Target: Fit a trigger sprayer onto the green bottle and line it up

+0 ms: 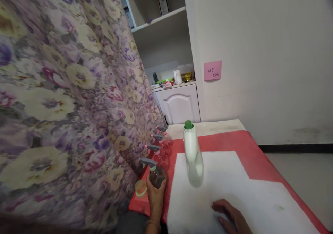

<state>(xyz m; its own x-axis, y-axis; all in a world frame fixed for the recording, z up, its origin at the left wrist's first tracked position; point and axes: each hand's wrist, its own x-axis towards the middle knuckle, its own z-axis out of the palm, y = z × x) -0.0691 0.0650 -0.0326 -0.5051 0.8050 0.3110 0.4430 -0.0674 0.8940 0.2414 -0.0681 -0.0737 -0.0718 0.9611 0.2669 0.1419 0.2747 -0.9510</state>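
My left hand (156, 196) is wrapped round a clear spray bottle (158, 176) with a grey trigger head and a pale green collar, at the left edge of the table. Behind it stand several more spray bottles (161, 157) in a row, with grey and pink heads. A pale green jug-shaped bottle (194, 159) with a handle stands upright on the white cloth; something green shows in its uncapped-looking mouth. Low over the cloth, my right hand (230, 215) holds nothing, its fingers loosely bent and the thumb apart.
A yellowish round cap (141, 188) lies left of my left hand. White cloth (221, 171) covers part of the red table cover (223, 142). A floral curtain (78, 116) hangs close on the left. Behind are a white cabinet (179, 104) and a wall with a pink note (212, 70).
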